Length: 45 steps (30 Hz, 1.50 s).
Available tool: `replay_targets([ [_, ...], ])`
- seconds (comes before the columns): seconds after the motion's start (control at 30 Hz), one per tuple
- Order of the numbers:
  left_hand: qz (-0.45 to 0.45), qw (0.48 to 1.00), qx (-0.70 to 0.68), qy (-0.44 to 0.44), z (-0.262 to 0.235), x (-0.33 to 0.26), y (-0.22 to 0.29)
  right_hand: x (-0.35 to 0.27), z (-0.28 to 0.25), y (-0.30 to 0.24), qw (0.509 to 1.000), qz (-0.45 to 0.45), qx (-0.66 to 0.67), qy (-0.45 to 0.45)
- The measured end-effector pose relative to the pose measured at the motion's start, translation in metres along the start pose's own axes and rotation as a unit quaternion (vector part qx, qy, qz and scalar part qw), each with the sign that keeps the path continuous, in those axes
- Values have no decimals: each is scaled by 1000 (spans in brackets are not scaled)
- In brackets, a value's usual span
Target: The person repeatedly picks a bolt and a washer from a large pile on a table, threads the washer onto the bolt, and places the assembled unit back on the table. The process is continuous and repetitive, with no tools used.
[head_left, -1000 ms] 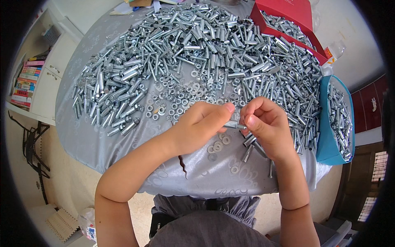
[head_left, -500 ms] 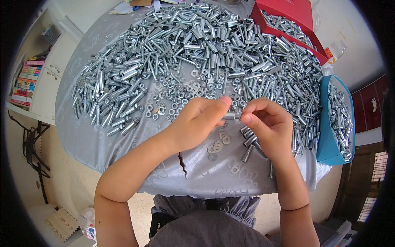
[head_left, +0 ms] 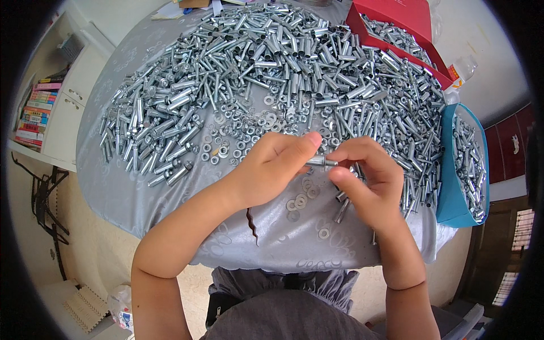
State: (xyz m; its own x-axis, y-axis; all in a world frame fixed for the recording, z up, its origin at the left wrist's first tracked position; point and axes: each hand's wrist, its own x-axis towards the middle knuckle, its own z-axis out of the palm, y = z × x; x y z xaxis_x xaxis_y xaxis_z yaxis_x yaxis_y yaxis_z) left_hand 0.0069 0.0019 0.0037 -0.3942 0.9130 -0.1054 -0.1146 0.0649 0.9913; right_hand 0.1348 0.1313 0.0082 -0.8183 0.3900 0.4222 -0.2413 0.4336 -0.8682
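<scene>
My left hand (head_left: 275,170) is closed on a silver expansion bolt (head_left: 319,161), pinching it between thumb and fingers. The bolt lies roughly level, with a washer on it and its thin end pointing right. Just beside that end is my right hand (head_left: 374,181), its thumb and fingertips parted around the tip. Nothing shows held in the right hand. Beneath the hands, loose flat washers (head_left: 300,201) lie on the grey tablecloth (head_left: 187,218). Metal sleeves (head_left: 341,212) rest partly hidden under the right hand.
A broad heap of bolts and sleeves (head_left: 272,51) covers the far table. Nuts (head_left: 249,131) and washers lie before it; assembled bolts (head_left: 170,153) are piled left. Right stand a red box (head_left: 436,71) and a blue bag (head_left: 447,164), both holding metal parts. The cloth has a tear (head_left: 251,226).
My right thumb and fingers have parted from the bolt's right end, where a washer and thin tip now show. My left hand keeps its hold almost in place.
</scene>
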Motion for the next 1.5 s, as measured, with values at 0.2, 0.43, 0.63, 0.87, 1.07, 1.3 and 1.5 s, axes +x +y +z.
replay_targets([
  [0.2,-30,987,-143,72,0,1,11,11,-9,8,968,-47,-239,58],
  [0.43,5,987,-153,57,-5,5,2,13,-1,23,910,-121,-396,-17],
  [0.63,-5,986,-160,55,-3,4,3,15,0,30,895,-133,-424,-40],
  [0.87,-19,987,-146,61,-2,3,4,15,3,33,905,-104,-411,-34],
  [1.07,-10,990,-133,45,-3,3,3,15,3,34,924,-79,-372,-32],
  [1.3,-20,993,-111,45,-4,3,1,15,0,29,951,-60,-303,-29],
  [1.5,-5,998,-49,40,-6,6,-7,4,0,12,997,54,55,-14],
])
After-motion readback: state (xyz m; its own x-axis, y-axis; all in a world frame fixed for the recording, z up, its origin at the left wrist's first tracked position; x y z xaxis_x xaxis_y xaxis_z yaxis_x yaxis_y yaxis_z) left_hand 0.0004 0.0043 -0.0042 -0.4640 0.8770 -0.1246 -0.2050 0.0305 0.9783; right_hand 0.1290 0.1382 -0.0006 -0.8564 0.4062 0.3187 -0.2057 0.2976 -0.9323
